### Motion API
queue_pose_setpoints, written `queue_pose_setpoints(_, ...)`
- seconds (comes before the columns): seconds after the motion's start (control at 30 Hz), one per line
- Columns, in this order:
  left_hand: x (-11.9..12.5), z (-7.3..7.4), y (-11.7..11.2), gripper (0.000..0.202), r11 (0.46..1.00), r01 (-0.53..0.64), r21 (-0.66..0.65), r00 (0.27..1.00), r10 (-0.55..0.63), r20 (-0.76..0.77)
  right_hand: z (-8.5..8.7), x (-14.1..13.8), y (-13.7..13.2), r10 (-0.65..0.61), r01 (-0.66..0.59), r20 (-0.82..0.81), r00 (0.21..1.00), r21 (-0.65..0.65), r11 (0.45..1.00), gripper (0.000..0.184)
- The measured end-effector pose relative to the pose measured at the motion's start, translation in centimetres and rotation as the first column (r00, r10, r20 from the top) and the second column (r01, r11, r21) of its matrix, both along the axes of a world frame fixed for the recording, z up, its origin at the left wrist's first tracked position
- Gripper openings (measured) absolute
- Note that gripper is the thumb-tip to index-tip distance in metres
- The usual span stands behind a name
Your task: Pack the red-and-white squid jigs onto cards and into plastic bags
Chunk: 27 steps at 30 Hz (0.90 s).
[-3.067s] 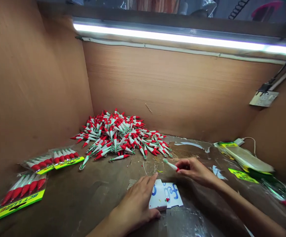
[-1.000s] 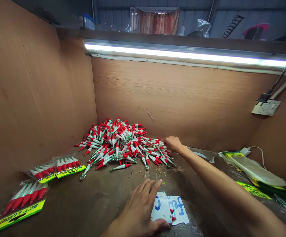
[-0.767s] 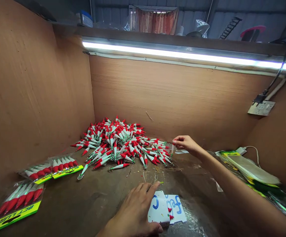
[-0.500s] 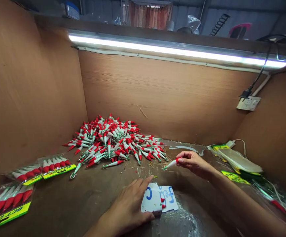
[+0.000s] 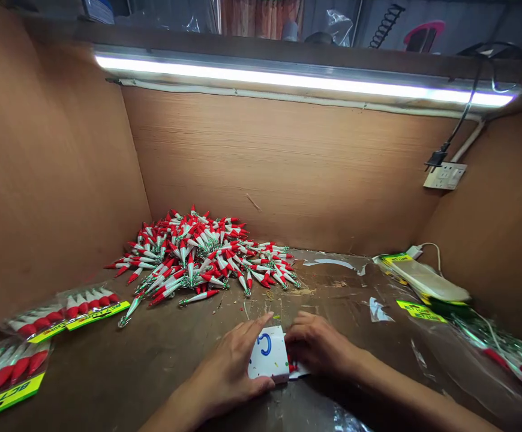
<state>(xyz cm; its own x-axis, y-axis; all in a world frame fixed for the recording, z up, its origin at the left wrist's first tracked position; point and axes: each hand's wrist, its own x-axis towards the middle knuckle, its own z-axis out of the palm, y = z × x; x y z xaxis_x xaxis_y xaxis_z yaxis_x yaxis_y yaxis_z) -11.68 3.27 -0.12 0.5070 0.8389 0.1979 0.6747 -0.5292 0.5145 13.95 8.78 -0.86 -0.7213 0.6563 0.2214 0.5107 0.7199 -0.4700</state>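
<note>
My left hand [image 5: 231, 363] is wrapped round the left side of a small white box [image 5: 267, 360] with blue handwriting, its thumb along the near edge. At the box's right end my right hand [image 5: 315, 345] is closed, fingers curled down at the opening. The fishing lure it carried is hidden behind those fingers. Red lure tips [image 5: 292, 365] show between the box and the right hand. Beyond both hands lies a big heap of red-and-white fishing lures [image 5: 198, 252] with green hooks.
Clear packs of lures [image 5: 11, 366] with yellow header cards lie at the left. On the right are a stack of plastic bags [image 5: 427, 282], a yellow card [image 5: 420, 311] and bagged lures [image 5: 508, 360]. Wooden walls enclose the bench; a lit tube [image 5: 288, 78] hangs above.
My right hand has brought the lure from beyond the box down to its right end. My left hand stays on the box. The view has shifted slightly.
</note>
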Motion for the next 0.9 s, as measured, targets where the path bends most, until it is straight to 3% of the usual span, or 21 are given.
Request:
queue_pose_setpoints(0.1,0.1,0.3,-0.1,0.097,0.999,-0.003,-0.039,1.0,0.002,-0.013,1.1,0.1,0.8,0.095,-0.094,0.019,0.995,-0.043,0.995,0.008)
queue_pose_setpoints(0.17,0.1,0.4,-0.1,0.097,0.999,-0.006,-0.053,1.0,0.005,-0.017,2.0,0.6,2.6,0.086,-0.086,0.011,0.996,-0.057,0.995,0.012)
queue_pose_setpoints(0.27,0.0,0.8,0.0,0.099,0.999,-0.02,-0.045,1.0,0.019,-0.007,3.6,0.8,7.5,-0.105,0.105,-0.006,0.994,-0.004,0.994,0.026)
queue_pose_setpoints(0.37,0.1,1.4,0.0,0.088,0.999,-0.035,-0.004,0.999,0.035,0.01,4.8,0.1,13.6,-0.326,0.326,-0.006,0.945,0.084,0.942,0.033)
queue_pose_setpoints(0.47,0.1,1.7,0.1,0.08,0.998,-0.064,0.015,0.998,0.064,-0.007,5.3,-1.3,18.7,-0.434,0.426,0.023,0.901,0.143,0.893,0.031)
queue_pose_setpoints(0.63,0.0,1.7,0.0,0.078,0.995,-0.098,0.017,0.994,0.099,-0.049,4.9,-4.1,23.0,-0.431,0.399,0.144,0.891,0.208,0.893,0.036)
queue_pose_setpoints(0.73,0.1,1.7,0.0,0.077,0.995,-0.096,0.023,0.994,0.097,-0.045,4.8,-5.4,24.4,-0.38,0.329,0.204,0.902,0.244,0.912,0.042)
queue_pose_setpoints(0.9,0.1,1.9,0.0,0.078,0.994,-0.105,0.026,0.994,0.106,-0.035,4.7,-5.6,25.9,-0.37,0.3,0.287,0.884,0.258,0.918,0.036)
